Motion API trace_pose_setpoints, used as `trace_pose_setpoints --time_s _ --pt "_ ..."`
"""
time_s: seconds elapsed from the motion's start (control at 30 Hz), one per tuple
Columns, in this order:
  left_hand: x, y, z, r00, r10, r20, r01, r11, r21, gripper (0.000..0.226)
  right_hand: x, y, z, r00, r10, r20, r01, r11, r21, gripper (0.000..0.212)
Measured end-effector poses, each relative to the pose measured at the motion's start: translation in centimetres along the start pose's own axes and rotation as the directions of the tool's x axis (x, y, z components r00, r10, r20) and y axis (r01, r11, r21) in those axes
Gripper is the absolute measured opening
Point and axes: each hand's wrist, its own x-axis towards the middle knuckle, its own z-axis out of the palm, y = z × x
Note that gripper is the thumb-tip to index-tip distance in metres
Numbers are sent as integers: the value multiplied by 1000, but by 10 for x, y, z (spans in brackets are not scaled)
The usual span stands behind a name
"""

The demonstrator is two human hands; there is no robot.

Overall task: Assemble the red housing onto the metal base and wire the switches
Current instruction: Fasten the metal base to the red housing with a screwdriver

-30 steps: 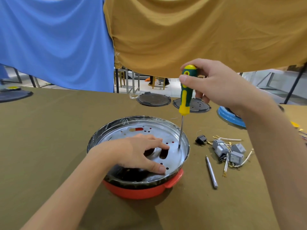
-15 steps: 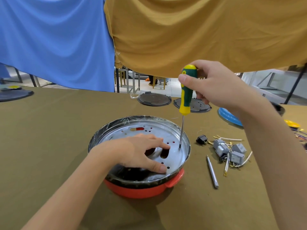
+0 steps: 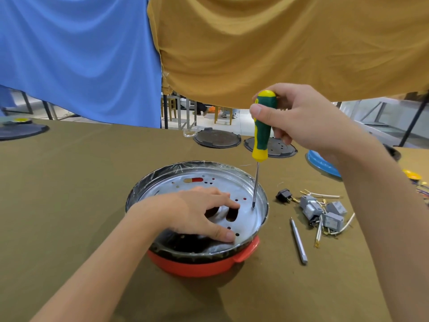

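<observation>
metal base [image 3: 243, 191] under flat left hand [image 3: 192, 212]; right hand [image 3: 299, 119] grips screwdriver [image 3: 262, 133].

No legible text, labels, brands or numbers anywhere. Screwdriver [image 3: 263, 126] handle and grey switches [image 3: 321, 210]: markings too small to read.

We reach both bare forearms in from the near edge. Our left hand [image 3: 197, 212] lies palm down, fingers spread and gently bent, thumb stretched toward the near right, fingertips pressing flat. Our right hand [image 3: 299, 117] is raised higher and farther right, wrist bent, thumb and curled fingers gripping an upright handle near its top.
</observation>
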Motion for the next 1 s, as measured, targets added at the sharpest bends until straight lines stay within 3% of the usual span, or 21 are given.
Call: trace_pose_setpoints --time_s 0.17,0.4,0.5,0.7,1.0 --pt "0 0 0 1000 3 1 -3 1000 3 76 0 2 -4 1000 -10 20 10 1000 28 22" --pt "0 -1 -1 1000 -1 1 1 1000 1 76 4 6 1 993 24 -118 -38 992 -119 43" --pt "0 0 0 1000 -1 -1 1 1000 -9 76 3 5 2 996 10 -86 -18 995 -94 42" --pt "1 1 -1 1000 -3 5 3 1000 -15 76 -1 3 -4 997 -17 80 12 998 64 16" --pt "1 -1 0 1000 2 4 -2 1000 -14 76 7 9 -1 997 24 -78 -31 996 -86 32"
